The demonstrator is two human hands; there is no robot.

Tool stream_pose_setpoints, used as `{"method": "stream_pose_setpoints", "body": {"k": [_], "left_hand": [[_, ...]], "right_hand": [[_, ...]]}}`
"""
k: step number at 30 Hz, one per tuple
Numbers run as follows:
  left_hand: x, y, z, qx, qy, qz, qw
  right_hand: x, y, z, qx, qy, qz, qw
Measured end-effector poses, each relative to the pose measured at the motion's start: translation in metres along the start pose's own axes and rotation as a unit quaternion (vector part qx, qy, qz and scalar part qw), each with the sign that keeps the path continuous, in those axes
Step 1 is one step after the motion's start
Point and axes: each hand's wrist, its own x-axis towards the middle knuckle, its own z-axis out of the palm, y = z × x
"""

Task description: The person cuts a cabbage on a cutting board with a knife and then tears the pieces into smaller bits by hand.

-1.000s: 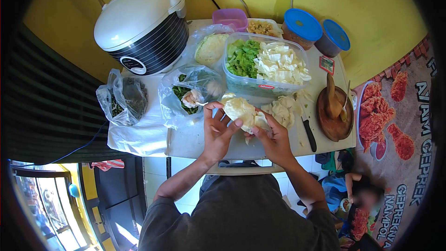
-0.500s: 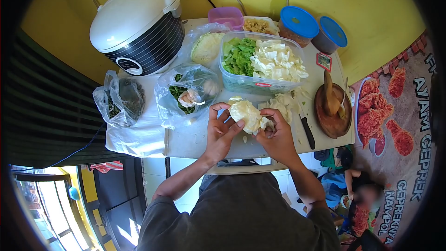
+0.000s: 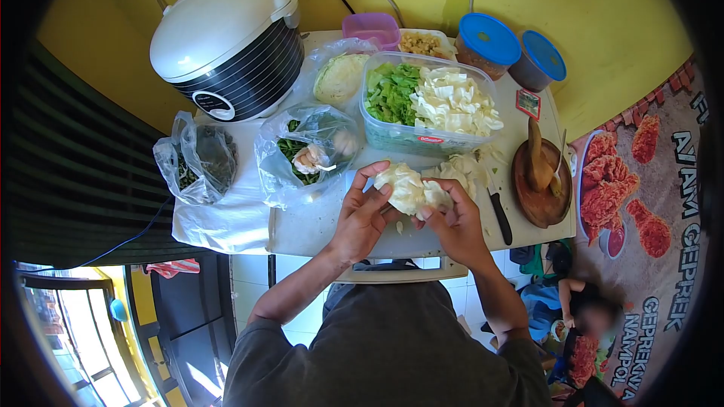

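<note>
Both hands hold one pale cabbage piece above the front of the table. My left hand is closed on its left side, thumb in front. On its right side, my right hand grips it with thumb and fingers. Behind the right hand, more pale cabbage lies on the table. A clear tub beyond the hands holds chopped green leaves and cut white cabbage. Right of the hands lies a black-handled knife.
A rice cooker stands back left, bags of greens in front. A half cabbage sits beside the tub. Blue-lidded containers stand behind. A mortar with pestle is at right. A person is low right.
The cabbage piece has turned in my hands and shows a different side. My right hand has shifted slightly right, its fingers changing position on the piece. The view has moved slightly.
</note>
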Motion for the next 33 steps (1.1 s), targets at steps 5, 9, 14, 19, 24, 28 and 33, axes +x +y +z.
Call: {"method": "stream_pose_setpoints", "body": {"k": [5,9,14,19,24,28,33], "left_hand": [[0.0,-0.003,-0.003,0.119,-0.008,0.03,0.992],[0.003,-0.009,-0.009,0.174,-0.001,0.062,0.983],[0.003,-0.012,-0.011,0.165,-0.001,0.062,0.984],[0.001,-0.003,-0.011,0.067,0.0,-0.04,0.997],[0.003,-0.003,-0.015,0.016,-0.021,-0.09,0.996],[0.006,0.004,-0.012,0.127,-0.053,-0.078,0.987],[0.008,0.008,-0.011,0.167,-0.131,-0.031,0.977]], "right_hand": [[0.0,-0.003,-0.003,-0.01,-0.045,-0.002,0.999],[-0.001,-0.008,0.001,-0.025,-0.031,0.015,0.999],[-0.002,-0.004,0.003,-0.027,-0.03,0.012,0.999],[-0.001,-0.012,-0.007,0.004,-0.088,0.06,0.994],[-0.003,-0.023,-0.016,-0.002,-0.127,0.084,0.988],[-0.007,-0.03,-0.019,-0.026,-0.121,0.105,0.987],[-0.011,-0.028,-0.025,-0.032,-0.141,0.124,0.982]]}}
